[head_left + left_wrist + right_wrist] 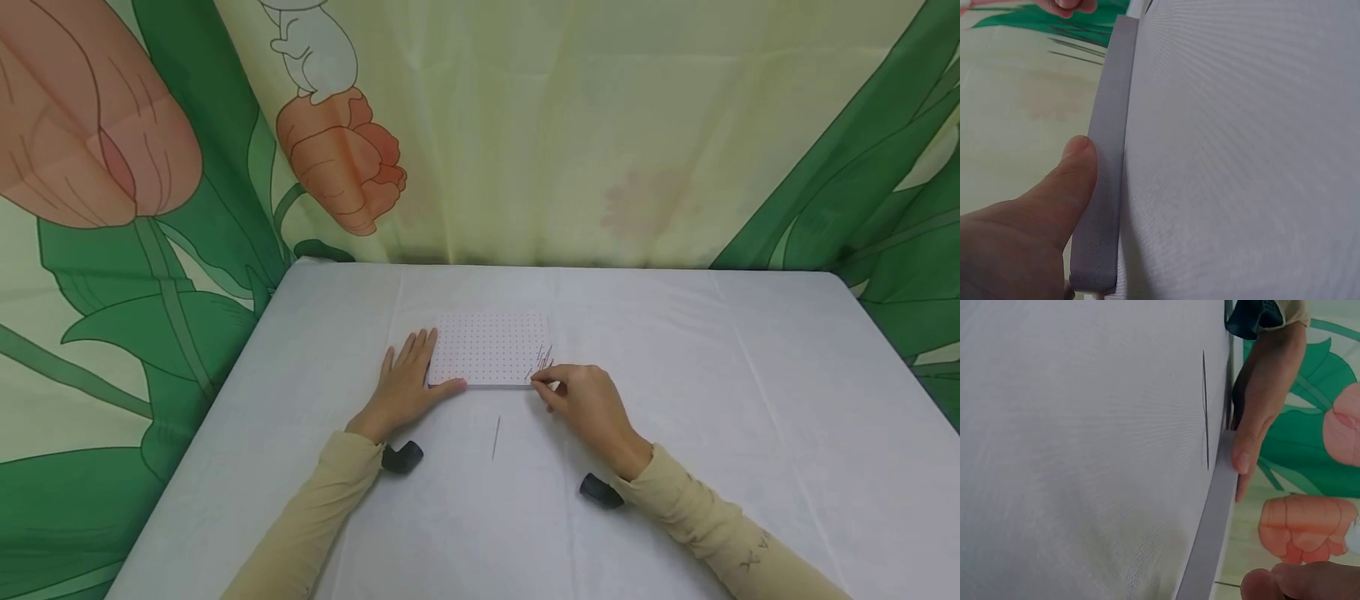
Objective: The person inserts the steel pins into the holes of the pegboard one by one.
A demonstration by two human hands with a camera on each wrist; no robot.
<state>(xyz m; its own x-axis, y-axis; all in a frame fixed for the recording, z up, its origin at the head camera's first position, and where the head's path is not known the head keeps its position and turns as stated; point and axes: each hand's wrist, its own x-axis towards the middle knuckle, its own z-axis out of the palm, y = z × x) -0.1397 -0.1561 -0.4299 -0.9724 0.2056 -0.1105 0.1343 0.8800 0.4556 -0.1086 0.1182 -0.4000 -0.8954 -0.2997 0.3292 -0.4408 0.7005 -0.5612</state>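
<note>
A white board [487,350] dotted with rows of small holes lies on the table. My left hand [405,379] rests at its left side with fingers extended, the thumb [1079,162] against the board's front edge [1107,156]. At the front right corner, my right hand [588,408] pinches between thumb and forefinger what looks like a thin dark needle [1227,584]; its tip is too small to make out. Several similar thin needles [543,358] stand slanting from the board beside those fingers. One more needle [496,437] lies on the cloth in front of the board.
White cloth covers the table [735,400]. Black wrist devices show at the left cuff [403,457] and the right cuff [602,492]. Behind the table's far edge hangs a printed curtain [570,133] with flowers and leaves.
</note>
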